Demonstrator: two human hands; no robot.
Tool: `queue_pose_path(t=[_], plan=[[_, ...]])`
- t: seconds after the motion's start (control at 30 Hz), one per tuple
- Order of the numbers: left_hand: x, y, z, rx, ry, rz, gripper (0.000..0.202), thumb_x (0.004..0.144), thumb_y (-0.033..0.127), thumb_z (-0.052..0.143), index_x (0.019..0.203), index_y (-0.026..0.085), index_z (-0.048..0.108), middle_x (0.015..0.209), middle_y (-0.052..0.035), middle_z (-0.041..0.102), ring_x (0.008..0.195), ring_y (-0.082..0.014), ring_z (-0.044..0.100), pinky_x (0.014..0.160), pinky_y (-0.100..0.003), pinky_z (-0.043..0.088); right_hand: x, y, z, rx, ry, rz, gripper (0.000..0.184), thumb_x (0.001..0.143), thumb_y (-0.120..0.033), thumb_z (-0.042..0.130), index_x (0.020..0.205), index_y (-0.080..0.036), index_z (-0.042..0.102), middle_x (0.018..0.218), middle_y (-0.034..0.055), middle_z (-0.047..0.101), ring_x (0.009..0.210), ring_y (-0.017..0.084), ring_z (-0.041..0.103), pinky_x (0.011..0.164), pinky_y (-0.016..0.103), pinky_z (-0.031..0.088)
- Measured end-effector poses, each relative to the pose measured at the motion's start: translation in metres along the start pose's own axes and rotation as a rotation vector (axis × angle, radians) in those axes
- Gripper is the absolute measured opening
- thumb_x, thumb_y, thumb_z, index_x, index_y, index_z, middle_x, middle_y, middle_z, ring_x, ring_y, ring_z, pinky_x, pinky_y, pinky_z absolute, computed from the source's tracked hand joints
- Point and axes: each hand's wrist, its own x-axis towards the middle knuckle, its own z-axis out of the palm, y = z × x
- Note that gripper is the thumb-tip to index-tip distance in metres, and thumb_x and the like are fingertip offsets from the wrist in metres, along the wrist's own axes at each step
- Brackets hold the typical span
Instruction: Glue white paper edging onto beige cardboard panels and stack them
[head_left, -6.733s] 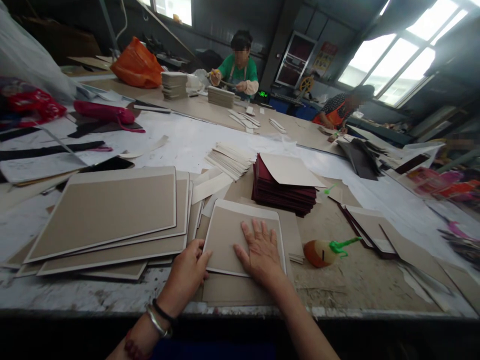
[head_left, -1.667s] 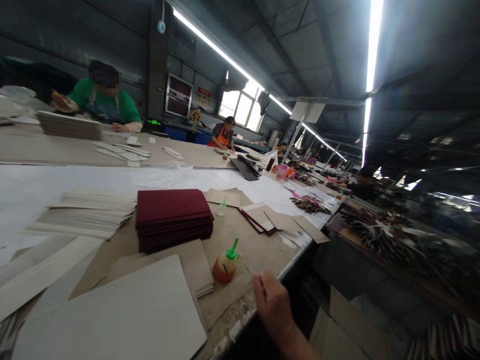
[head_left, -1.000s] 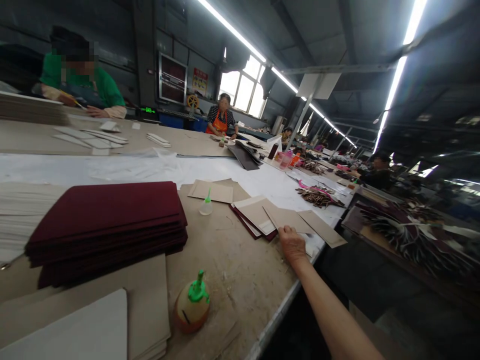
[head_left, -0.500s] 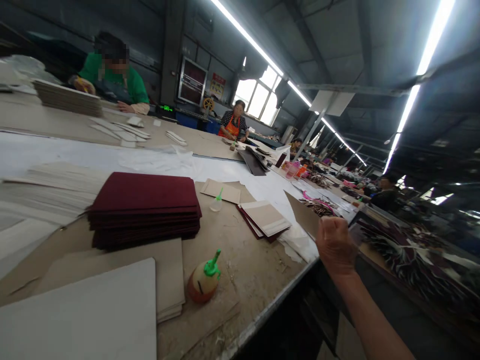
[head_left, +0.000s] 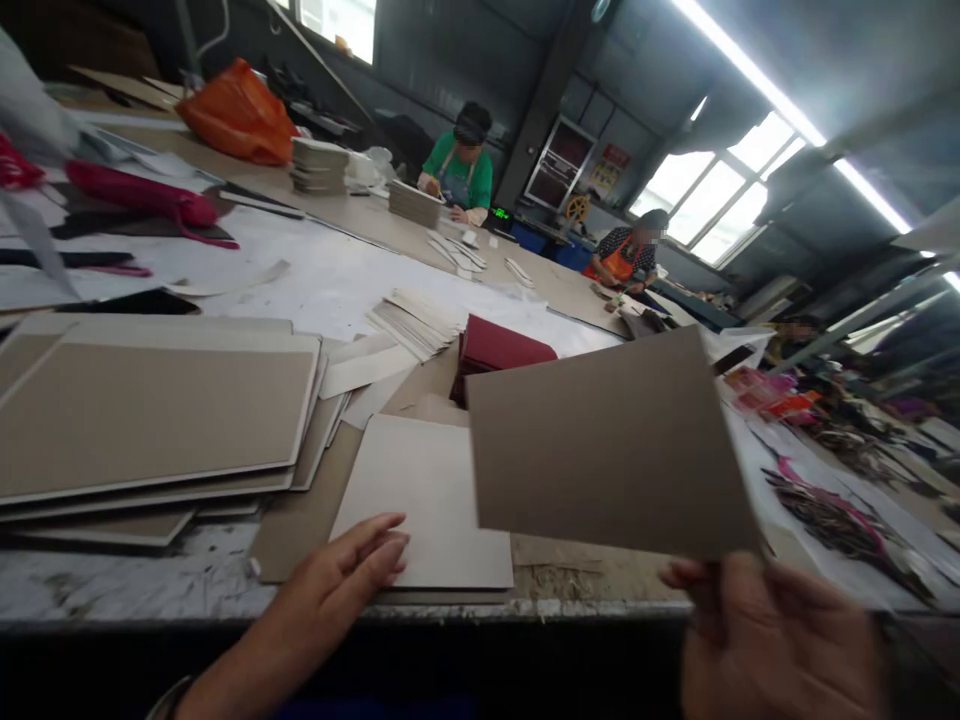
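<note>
My right hand (head_left: 772, 630) pinches a grey-brown cardboard sheet (head_left: 607, 450) by its lower right corner, holding it up at a tilt above the table. Fingers stretched out, my left hand (head_left: 352, 570) lies at the near edge of a white board (head_left: 427, 500), seemingly touching its surface. Behind the raised sheet a stack of dark red panels (head_left: 502, 345) is partly covered. To the left of my left hand lies a pile of grey boards with pale edges (head_left: 165, 420).
Pale strips (head_left: 412, 325) lie behind the white board. An orange bag (head_left: 240, 115) sits far left. Across the table a person in green (head_left: 457, 165) and a person in an orange apron (head_left: 622, 255) work. The table's front edge (head_left: 555, 608) runs across below.
The view has swung left. My right hand has brought the cardboard sheet from the right side to over the table, and my left hand has come into view on the white board.
</note>
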Motion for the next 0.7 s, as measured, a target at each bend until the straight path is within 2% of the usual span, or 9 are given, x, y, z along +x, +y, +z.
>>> queue_pose_path(t=[0.07,0.13,0.23,0.3,0.4,0.47,0.57,0.7], plan=[[-0.004,0.001,0.003,-0.092,-0.036,0.039,0.064,0.068,0.063,0.052,0.115,0.018,0.053,0.107,-0.0066,0.065,0.092,-0.0204,0.062,0.082,-0.027,0.047,-0.025,0.001,0.033,0.23,-0.041,0.23,0.015,0.079,-0.031,0.061,0.083,-0.021,0.052,0.064,-0.0052,0.057,0.053,0.009,0.057,0.053,0.023,0.049],[-0.007,-0.002,-0.003,-0.095,0.013,0.082,0.053,0.074,0.06,0.047,0.108,0.019,0.055,0.1,-0.0042,0.066,0.089,-0.0192,0.062,0.08,-0.026,0.047,-0.051,0.004,0.056,0.378,-0.072,0.437,0.021,0.075,-0.035,0.064,0.081,-0.021,0.049,0.061,-0.007,0.057,0.052,0.009,0.058,0.053,0.023,0.05],[-0.007,-0.012,-0.023,0.076,0.19,0.124,0.042,0.075,0.058,0.042,0.084,0.02,0.057,0.08,-0.0012,0.064,0.077,-0.0182,0.061,0.07,-0.024,0.047,-0.078,0.011,0.07,0.405,-0.12,0.631,0.028,0.071,-0.039,0.066,0.082,-0.022,0.047,0.061,-0.0076,0.058,0.056,0.011,0.059,0.058,0.025,0.051],[-0.006,-0.018,-0.035,0.249,0.243,0.135,0.038,0.078,0.056,0.038,0.071,0.022,0.051,0.067,0.0011,0.057,0.068,-0.0166,0.058,0.063,-0.023,0.044,-0.085,0.019,0.068,0.325,-0.257,0.7,0.028,0.072,-0.042,0.065,0.078,-0.021,0.047,0.061,-0.0059,0.059,0.058,0.012,0.059,0.059,0.025,0.05],[-0.006,-0.019,-0.046,0.545,0.252,0.152,0.034,0.084,0.048,0.029,0.066,0.023,0.042,0.059,0.003,0.048,0.06,-0.0148,0.053,0.06,-0.024,0.038,-0.08,0.034,0.061,0.103,-0.556,0.68,0.029,0.074,-0.045,0.059,0.068,-0.019,0.046,0.056,-0.0039,0.056,0.052,0.011,0.053,0.052,0.023,0.045],[-0.004,-0.014,-0.049,0.777,0.232,0.144,0.03,0.087,0.042,0.026,0.067,0.023,0.04,0.061,0.0021,0.049,0.063,-0.0153,0.053,0.061,-0.025,0.035,-0.073,0.044,0.057,-0.052,-0.697,0.618,0.029,0.075,-0.046,0.055,0.065,-0.02,0.045,0.052,-0.0042,0.053,0.047,0.011,0.048,0.046,0.023,0.04],[0.001,-0.006,-0.05,0.997,0.164,0.088,0.027,0.089,0.037,0.024,0.07,0.023,0.039,0.066,0.0002,0.054,0.068,-0.0167,0.056,0.062,-0.026,0.033,-0.067,0.056,0.055,-0.237,-0.803,0.53,0.03,0.076,-0.048,0.048,0.062,-0.022,0.042,0.048,-0.0046,0.049,0.043,0.011,0.044,0.043,0.023,0.036],[0.007,-0.001,-0.047,1.075,0.113,0.051,0.027,0.089,0.036,0.026,0.072,0.023,0.043,0.07,-0.0024,0.059,0.072,-0.0198,0.059,0.061,-0.028,0.032,-0.068,0.065,0.055,-0.353,-0.869,0.481,0.035,0.078,-0.053,0.04,0.059,-0.023,0.038,0.046,-0.0048,0.046,0.041,0.012,0.043,0.044,0.024,0.035]])
